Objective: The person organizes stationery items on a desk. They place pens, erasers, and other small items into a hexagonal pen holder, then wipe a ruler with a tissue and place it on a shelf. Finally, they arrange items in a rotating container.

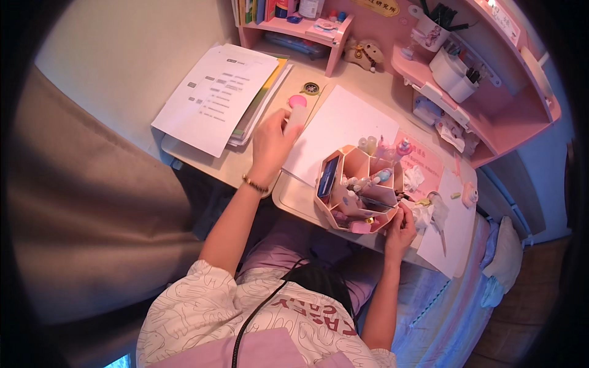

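My left hand (pixel 274 145) is over the left part of the desk, its thumb and forefinger pinching a small whitish strip-like object (pixel 297 116). A round pink item (pixel 297 101) shows at the far end of that object; I cannot tell whether the two are joined. My right hand (pixel 401 229) grips the near right rim of a pink honeycomb-shaped pen organizer (pixel 356 161). Pens, some with decorative tops, stand in its compartments, along with a dark blue flat item (pixel 328 177) and a pink object (pixel 360 227) at the front. The organizer sits at the desk's front edge.
Left lies a stack of papers (pixel 216 101); beyond my left hand is a small compass (pixel 311 88). A white sheet (pixel 345 124) lies mid-desk. Right of the organizer are crumpled tissues (pixel 421 214) and another sheet (pixel 441 239). A pink shelf unit (pixel 501 133) with pen cups (pixel 448 69) borders the back.
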`<state>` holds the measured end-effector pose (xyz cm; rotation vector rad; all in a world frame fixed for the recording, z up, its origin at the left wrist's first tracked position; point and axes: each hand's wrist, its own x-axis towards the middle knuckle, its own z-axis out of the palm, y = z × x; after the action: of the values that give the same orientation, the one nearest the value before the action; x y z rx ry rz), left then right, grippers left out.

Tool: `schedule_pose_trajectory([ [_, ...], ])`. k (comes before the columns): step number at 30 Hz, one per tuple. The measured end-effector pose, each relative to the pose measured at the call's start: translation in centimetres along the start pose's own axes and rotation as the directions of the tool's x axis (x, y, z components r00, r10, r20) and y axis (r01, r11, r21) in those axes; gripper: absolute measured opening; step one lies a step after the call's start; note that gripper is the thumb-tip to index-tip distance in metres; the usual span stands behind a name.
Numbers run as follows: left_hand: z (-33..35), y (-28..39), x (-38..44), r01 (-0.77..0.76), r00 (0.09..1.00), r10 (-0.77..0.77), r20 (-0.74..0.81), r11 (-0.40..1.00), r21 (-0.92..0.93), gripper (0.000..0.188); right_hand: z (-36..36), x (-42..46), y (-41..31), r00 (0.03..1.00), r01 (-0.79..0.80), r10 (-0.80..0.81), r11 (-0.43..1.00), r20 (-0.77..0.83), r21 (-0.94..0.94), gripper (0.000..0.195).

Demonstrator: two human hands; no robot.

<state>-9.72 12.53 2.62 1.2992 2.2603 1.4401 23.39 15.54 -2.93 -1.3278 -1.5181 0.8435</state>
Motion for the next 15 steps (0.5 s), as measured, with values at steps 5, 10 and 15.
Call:
schedule_pose_trajectory([
  [5, -0.4, 3.4, -6.7, -0.193, 0.975, 0.201, 0.09, 0.977, -0.095, 0.031, 0.0, 0.0, -0.2, 0.992, 0.124, -0.123, 0.989, 0.02, -0.078, 0.026],
  [10, 1.3, 4.6, -8.8, -0.254, 0.948, 0.217, 0.232, 0.956, 0.144, 0.038, 0.1, -0.1, -1.0, 0.998, 0.059, -0.058, 0.997, 0.035, -0.048, 0.026],
  [15, 0.2, 4.1, -9.4, -0.204, 0.96, 0.189, 0.209, 0.977, 0.055, 0.039, 0.0, -0.1, -0.5, 0.997, 0.074, -0.072, 0.995, 0.028, -0.074, 0.026],
])
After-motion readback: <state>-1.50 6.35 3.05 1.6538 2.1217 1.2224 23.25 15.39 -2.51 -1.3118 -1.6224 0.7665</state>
